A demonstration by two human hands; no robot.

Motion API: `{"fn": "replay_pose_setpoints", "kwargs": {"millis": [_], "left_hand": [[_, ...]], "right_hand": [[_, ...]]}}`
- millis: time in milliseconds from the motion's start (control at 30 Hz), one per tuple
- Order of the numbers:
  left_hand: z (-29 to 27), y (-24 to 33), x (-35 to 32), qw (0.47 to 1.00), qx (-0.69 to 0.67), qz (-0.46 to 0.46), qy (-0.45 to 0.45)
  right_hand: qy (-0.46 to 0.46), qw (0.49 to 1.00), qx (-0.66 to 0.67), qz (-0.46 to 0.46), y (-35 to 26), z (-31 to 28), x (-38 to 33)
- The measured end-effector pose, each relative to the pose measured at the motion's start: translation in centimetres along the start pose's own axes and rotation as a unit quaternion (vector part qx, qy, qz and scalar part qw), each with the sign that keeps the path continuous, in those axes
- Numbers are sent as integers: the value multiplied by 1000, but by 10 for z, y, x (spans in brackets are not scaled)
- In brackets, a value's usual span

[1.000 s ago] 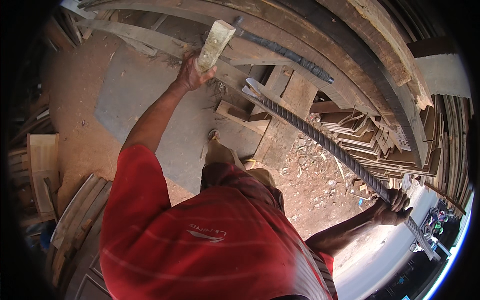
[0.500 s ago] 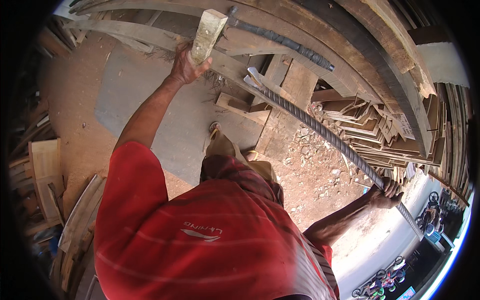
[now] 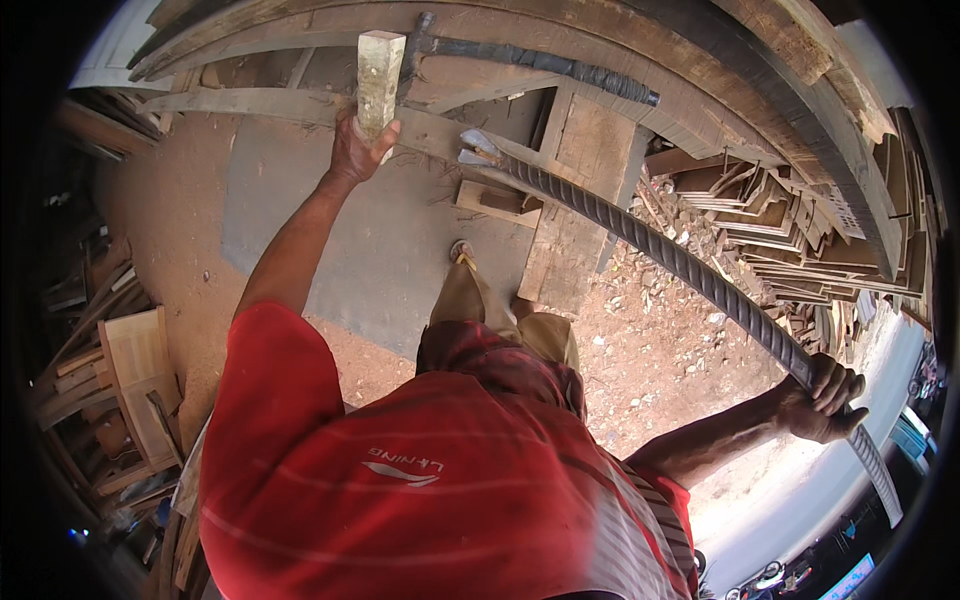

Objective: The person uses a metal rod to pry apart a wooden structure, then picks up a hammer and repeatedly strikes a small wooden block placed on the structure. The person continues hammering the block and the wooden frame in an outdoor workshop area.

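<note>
Head view: ribbed metal bar [image 3: 662, 250] runs through the curled right hand [image 3: 826, 402].

We see here an open woodworking yard — thick beams [image 3: 700, 120] lie side by side, a hammer [image 3: 530, 56] rests there, boards [image 3: 800, 268] are stacked, and bare earth [image 3: 650, 345] is the ground.

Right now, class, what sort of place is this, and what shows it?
Probably a timber yard or wood workshop: long wooden beams span the top, thin boards are stacked at right, and the right hand holds a ribbed metal bar.
</note>
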State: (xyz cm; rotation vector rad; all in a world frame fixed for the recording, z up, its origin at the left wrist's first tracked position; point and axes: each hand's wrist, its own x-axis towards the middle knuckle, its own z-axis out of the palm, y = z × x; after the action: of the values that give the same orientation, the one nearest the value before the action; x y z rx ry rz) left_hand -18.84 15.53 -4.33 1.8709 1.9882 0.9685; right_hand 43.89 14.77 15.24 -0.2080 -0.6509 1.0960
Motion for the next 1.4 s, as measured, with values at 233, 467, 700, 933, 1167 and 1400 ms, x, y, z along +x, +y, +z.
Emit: {"fn": "replay_pose_setpoints", "kwargs": {"millis": [233, 467, 700, 933, 1167, 1400], "left_hand": [[-19, -3, 3, 999, -11, 17, -25], [-10, 2, 1, 999, -29, 0, -12], [3, 0, 1, 1000, -13, -7, -17], [-24, 9, 13, 999, -46, 5, -3], [-27, 5, 3, 999, -29, -21, 5], [-13, 2, -6, 1000, -17, -13, 11]], "right_hand": [[141, 990, 9, -15, -9, -100, -56], [80, 995, -51, -11, -27, 22, -30], [44, 999, -10, 4, -12, -37, -6], [215, 976, -20, -25, 5, -116, -47], [53, 998, -9, 24, -23, 12, -4], [80, 997, 7, 19, -2, -56, -14]]}}
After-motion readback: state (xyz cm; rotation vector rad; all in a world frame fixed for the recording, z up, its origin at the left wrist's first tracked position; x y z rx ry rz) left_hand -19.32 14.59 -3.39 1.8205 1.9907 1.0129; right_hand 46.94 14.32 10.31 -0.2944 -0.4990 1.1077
